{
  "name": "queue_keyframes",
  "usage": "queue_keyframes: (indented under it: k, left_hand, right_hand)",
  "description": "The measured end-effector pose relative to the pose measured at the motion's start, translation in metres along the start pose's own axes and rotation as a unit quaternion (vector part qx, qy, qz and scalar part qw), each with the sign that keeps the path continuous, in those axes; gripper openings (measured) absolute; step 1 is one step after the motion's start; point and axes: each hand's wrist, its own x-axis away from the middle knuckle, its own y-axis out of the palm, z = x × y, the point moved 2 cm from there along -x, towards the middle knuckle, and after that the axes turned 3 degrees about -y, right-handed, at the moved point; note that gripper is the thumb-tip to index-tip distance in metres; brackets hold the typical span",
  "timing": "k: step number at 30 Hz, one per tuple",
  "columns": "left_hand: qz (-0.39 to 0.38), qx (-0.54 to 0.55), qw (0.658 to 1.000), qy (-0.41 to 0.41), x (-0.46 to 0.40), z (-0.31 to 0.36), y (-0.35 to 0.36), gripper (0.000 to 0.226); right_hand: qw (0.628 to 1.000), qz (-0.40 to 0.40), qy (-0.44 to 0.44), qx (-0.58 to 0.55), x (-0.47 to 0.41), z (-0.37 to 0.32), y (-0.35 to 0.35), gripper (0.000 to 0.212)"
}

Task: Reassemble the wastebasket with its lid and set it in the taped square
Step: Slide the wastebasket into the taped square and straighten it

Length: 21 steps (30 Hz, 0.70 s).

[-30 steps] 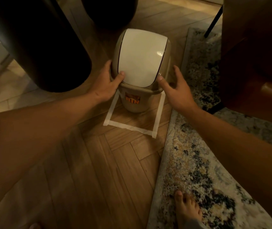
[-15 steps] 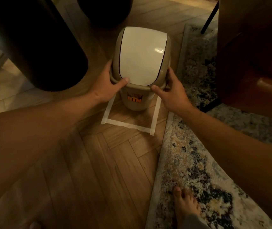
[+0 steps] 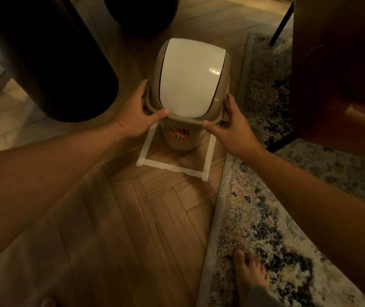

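Both hands have closed in on the rim over the last second; right thumb slid from the lid's edge down onto the collar. Near to far: my bare right foot (image 3: 251,275) is on the patterned rug (image 3: 265,218), wood floor (image 3: 132,229) to its left. Taped square (image 3: 172,167) next, near side and both flanks showing. Wastebasket (image 3: 181,140) stands upright inside it, toward the far side (far tape edge hidden behind the body). Orange label (image 3: 178,133) reads "BIN" on the lower line; upper line unreadable. Left hand (image 3: 137,114) wraps the left rim, thumb across the front. Right hand (image 3: 232,127) cups the right rim, thumb on the front edge. Lid (image 3: 190,78) is seated, white flap shut. Dark round furniture (image 3: 51,58) behind left.
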Motion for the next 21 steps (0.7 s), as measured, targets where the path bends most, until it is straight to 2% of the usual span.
queue_keyframes:
  k: [4, 10, 21]
  left_hand:
    - [-0.036, -0.004, 0.999, 0.006, -0.001, -0.002, -0.001, 0.093]
    - [-0.042, 0.021, 0.999, 0.003, -0.005, -0.007, 0.003, 0.093]
    - [-0.032, 0.025, 0.999, -0.009, -0.008, -0.007, 0.003, 0.092]
  right_hand:
    - [1.000, -0.020, -0.007, -0.010, -0.003, 0.002, 0.004, 0.094]
    - [0.999, -0.027, -0.006, -0.017, -0.008, 0.009, 0.010, 0.089]
    - [0.999, -0.022, -0.014, -0.023, -0.005, 0.006, 0.007, 0.097]
